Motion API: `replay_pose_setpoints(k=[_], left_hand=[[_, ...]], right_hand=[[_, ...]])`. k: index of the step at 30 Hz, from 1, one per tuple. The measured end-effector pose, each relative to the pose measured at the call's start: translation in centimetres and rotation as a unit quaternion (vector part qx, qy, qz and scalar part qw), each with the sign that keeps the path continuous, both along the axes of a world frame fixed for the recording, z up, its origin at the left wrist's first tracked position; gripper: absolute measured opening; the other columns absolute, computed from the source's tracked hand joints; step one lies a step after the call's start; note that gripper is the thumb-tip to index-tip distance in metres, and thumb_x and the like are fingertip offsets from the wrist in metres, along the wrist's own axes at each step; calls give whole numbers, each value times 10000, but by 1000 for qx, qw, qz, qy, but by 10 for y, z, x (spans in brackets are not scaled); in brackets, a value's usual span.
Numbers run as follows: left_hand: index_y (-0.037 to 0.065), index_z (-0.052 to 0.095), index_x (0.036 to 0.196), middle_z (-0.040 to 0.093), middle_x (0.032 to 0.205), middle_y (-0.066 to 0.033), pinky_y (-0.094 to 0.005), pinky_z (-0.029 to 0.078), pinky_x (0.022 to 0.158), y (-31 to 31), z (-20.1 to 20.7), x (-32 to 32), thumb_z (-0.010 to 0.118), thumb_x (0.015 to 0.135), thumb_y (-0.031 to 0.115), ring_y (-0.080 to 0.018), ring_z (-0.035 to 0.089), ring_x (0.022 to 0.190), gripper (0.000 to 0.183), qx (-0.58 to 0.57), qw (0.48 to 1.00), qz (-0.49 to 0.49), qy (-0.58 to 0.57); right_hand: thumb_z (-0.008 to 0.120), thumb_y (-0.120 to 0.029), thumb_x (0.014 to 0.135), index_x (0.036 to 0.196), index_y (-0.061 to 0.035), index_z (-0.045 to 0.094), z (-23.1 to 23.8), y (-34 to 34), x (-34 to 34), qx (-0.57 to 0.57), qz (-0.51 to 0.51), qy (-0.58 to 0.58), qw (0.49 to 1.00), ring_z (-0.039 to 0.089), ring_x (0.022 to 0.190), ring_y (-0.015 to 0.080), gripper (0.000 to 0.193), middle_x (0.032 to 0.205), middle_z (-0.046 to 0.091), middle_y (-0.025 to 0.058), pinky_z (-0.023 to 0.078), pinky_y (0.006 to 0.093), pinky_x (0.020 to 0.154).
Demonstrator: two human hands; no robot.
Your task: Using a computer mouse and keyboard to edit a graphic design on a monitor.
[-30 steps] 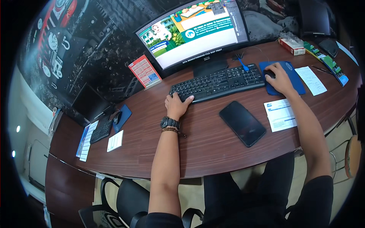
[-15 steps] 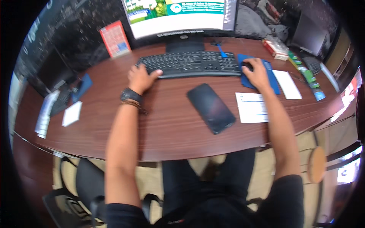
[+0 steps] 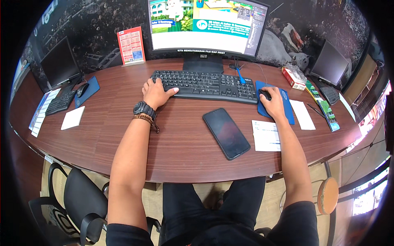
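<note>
Standing by the desk, I am noting the hands first. The left hand is resting over the left end of the black keyboard, thumb spreading apart from the fingers along the front edge. Whether any key is being pressed I cannot tell, the fingertips being partly hidden from above. The right hand is cupping the dark mouse, palm down, on a blue mouse pad. The mouse is sitting just beside the keyboard's right end. The keyboard's long axis is running left to right, its right end lying slightly nearer the person; the left hand is covering one end, the right hand staying clear of the other.

A dark phone is lying between the forearms, touching neither, its long axis slanting from far left to near right; the right hand is nearer to it. A printed sheet is lying to its right, partly beneath the right forearm.

Surface: brown wood-grain desk, curving along the front. A lit monitor is standing behind the keyboard, a red card leaning upright to its left. Room: a dark mural wall is rising behind; a black chair is standing at left, a round stool at right.
</note>
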State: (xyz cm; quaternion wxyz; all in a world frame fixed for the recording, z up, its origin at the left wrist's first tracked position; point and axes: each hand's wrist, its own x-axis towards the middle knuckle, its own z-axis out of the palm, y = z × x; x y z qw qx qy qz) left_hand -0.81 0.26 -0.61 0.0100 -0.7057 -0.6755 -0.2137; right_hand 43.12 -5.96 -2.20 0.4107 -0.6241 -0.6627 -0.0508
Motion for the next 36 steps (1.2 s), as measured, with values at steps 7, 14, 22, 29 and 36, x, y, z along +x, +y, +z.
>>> replay_pose_setpoints(k=[7,14,22,29,36], left_hand=[[-61,557,1282,480,1337,-315,-544,343,1085,5,-5,-4,697,808,674,-468,427,1278,886,15,1000,-6,-13],[-64,557,1287,455,1369,-327,-543,317,1111,0,1,-4,711,828,623,-483,401,1305,841,4,1000,-10,-24],[-64,540,1308,449,1371,-329,-547,308,1121,2,0,-2,708,824,635,-490,395,1311,867,-2,1000,-7,-25],[-70,538,1312,441,1382,-331,-550,305,1127,1,1,-1,709,820,641,-491,388,1324,881,-6,1000,-2,-24],[-78,536,1321,426,1403,-340,-548,307,1129,1,2,-2,708,820,643,-493,385,1327,895,-11,1000,-4,-24]], right_hand=[[684,-181,832,1121,-50,696,2,-1,-3,7,4,10,1000,619,1083,364,318,1146,615,176,498,422,946],[679,-203,832,1132,-48,696,4,-3,-7,1,-6,26,1000,616,1103,367,339,1181,607,161,496,432,958],[670,-217,821,1137,-51,691,1,-1,-3,6,-45,21,999,621,1086,375,357,1178,599,166,505,443,946],[673,-224,817,1132,-61,694,3,-3,-5,-4,-52,32,998,625,1087,376,355,1186,596,173,509,444,944],[674,-229,819,1126,-59,696,4,-3,-6,-10,-72,33,997,628,1081,379,351,1190,596,177,510,448,944]])
